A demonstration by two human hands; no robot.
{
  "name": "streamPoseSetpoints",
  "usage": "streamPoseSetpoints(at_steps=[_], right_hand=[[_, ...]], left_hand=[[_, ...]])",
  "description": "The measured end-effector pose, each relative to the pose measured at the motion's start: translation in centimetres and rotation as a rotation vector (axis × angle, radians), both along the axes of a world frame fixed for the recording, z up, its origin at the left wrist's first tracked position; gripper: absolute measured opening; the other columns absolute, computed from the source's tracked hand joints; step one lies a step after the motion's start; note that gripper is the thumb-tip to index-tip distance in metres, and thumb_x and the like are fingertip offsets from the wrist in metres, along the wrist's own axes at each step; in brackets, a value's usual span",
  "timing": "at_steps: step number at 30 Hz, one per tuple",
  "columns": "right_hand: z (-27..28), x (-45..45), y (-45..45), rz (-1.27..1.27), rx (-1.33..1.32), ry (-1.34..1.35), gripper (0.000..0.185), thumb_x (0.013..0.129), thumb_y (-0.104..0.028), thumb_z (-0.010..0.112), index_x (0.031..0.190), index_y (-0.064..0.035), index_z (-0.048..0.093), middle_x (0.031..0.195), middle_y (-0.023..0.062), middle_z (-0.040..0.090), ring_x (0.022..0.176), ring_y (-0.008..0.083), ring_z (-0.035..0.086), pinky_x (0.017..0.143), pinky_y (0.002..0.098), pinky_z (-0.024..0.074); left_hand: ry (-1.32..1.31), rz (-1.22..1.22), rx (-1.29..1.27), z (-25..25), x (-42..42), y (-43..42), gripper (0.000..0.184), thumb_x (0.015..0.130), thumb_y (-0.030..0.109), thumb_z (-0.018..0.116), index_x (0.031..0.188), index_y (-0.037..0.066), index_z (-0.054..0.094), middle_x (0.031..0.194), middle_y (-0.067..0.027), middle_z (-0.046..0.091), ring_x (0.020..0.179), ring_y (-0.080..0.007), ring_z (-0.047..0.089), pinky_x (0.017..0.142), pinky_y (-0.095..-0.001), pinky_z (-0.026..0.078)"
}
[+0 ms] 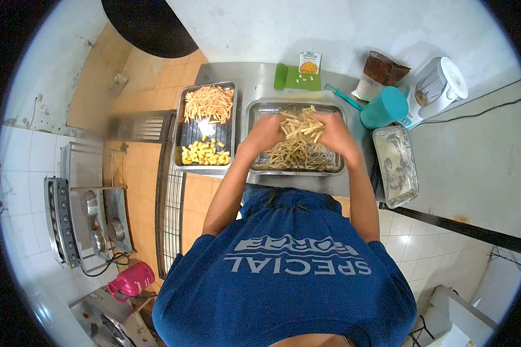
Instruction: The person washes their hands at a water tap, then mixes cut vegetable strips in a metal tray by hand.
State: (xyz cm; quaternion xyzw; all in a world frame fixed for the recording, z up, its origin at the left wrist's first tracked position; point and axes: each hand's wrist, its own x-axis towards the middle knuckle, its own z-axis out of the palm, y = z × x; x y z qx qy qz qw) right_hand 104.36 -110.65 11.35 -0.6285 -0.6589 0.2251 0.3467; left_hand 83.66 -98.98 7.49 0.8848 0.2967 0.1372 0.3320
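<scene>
A metal tray (255,165) on the steel table holds a heap of pale cut potato sticks (300,151). Over its left side, my left hand (265,134) has its fingers closed around some of the sticks. My right hand (333,134) grips more of them at the right side of the same heap. Between the two hands a loose bunch is raised above the pile. Both sets of fingertips are partly hidden by the sticks.
A second tray (178,141) on the left carries orange-pink sticks (209,104) and yellow chunks (205,152). Behind are a seasoning packet (309,62) and green sheet (301,80). To the right stand a teal jug (385,108), a blender (440,87) and a floury tray (396,166).
</scene>
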Motion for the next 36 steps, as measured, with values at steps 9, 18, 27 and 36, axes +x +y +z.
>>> streamPoseSetpoints(at_steps=[9, 18, 27, 36], right_hand=[[3.6, 0.8, 0.5, 0.149, 0.033, -0.005, 0.043, 0.075, 0.0, 0.07, 0.118, -0.0025, 0.071, 0.113, 0.0188, 0.073, 0.107, 0.0324, 0.07, 0.095, 0.0374, 0.053], [7.4, 0.7, 0.7, 0.173, 0.058, 0.063, 0.043, 0.074, 0.0, 0.071, 0.116, -0.0074, 0.073, 0.113, 0.0175, 0.073, 0.107, 0.0305, 0.07, 0.096, 0.0362, 0.0527], [5.2, 0.8, 0.5, 0.145, -0.033, 0.072, 0.028, 0.08, -0.007, 0.077, 0.108, -0.0055, 0.076, 0.119, 0.0155, 0.072, 0.114, 0.031, 0.067, 0.103, 0.0386, 0.0487], [-6.5, 2.7, 0.2, 0.095, -0.262, -0.112, 0.068, 0.068, -0.024, 0.089, 0.132, -0.0178, 0.065, 0.146, 0.016, 0.056, 0.128, 0.0384, 0.057, 0.108, 0.0455, 0.0466]], left_hand=[[-0.161, -0.072, -0.061, 5.1, 0.2, -0.1, 0.046, 0.073, -0.006, 0.064, 0.119, 0.0, 0.067, 0.112, -0.0264, 0.069, 0.108, -0.0421, 0.066, 0.09, -0.0428, 0.052], [-0.148, -0.009, -0.06, 7.6, 0.2, -0.4, 0.047, 0.069, -0.009, 0.065, 0.116, -0.001, 0.068, 0.109, -0.0246, 0.07, 0.105, -0.0399, 0.068, 0.088, -0.0419, 0.052], [-0.105, -0.177, -0.087, 5.5, -0.8, 0.2, 0.055, 0.066, -0.007, 0.069, 0.119, 0.007, 0.07, 0.121, -0.0227, 0.068, 0.116, -0.0388, 0.063, 0.097, -0.0428, 0.051], [0.292, -0.184, 0.022, -5.7, -0.7, 0.7, 0.097, 0.066, 0.027, 0.086, 0.152, 0.02, 0.041, 0.159, -0.0205, 0.035, 0.141, -0.051, 0.037, 0.112, -0.0529, 0.043]])
